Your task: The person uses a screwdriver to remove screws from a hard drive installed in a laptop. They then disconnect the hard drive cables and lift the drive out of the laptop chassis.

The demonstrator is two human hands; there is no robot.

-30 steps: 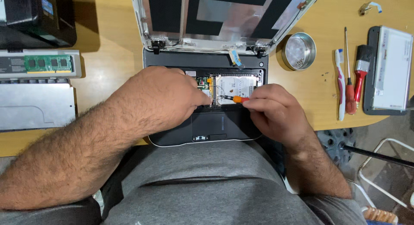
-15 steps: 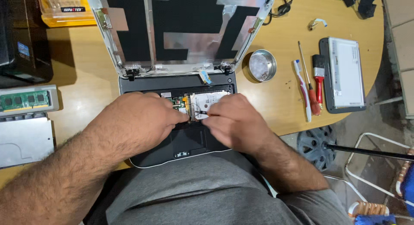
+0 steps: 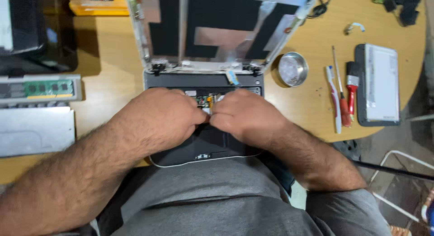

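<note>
A dismantled black laptop lies at the table's near edge, against my lap. Its stripped lid stands open and the keyboard is off, so a green circuit board shows. My left hand and my right hand rest on the open base. Their fingertips meet, curled tight, just below the board. What they pinch is hidden under the fingers.
A small metal bowl sits right of the hinge. Further right lie a toothbrush, a red-handled screwdriver, a red brush and a flat grey device. At left lie a tray with a memory module and a silver panel.
My right hand has slid left until its fingers touch those of my left hand. The orange tool tip seen at my right fingers a second ago no longer shows. The view shifted.
</note>
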